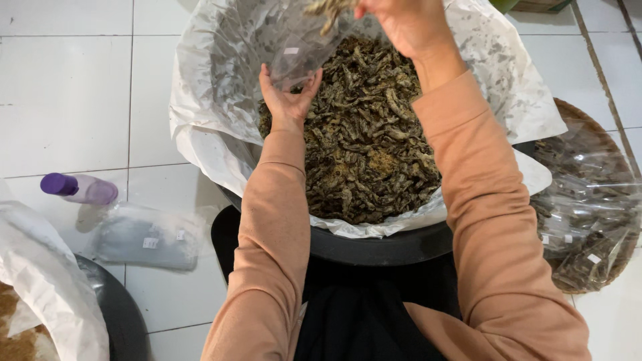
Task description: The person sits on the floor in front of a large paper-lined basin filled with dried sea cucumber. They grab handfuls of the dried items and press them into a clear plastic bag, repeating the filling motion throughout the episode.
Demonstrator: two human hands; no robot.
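Note:
A black tub (374,249) lined with white paper (214,87) holds a heap of dark brown dried fried pieces (364,140). My left hand (289,100) grips the bottom of a small clear plastic bag (304,40) held over the heap. My right hand (394,20) is at the top edge above the bag's mouth, pinching a small bunch of the dried pieces (328,9). Both arms wear peach sleeves.
A flat stack of clear empty bags (150,237) and a bottle with a purple cap (77,188) lie on the white tiled floor at left. A woven tray (592,200) of filled clear bags sits at right. Another paper-lined black tub (80,314) is at bottom left.

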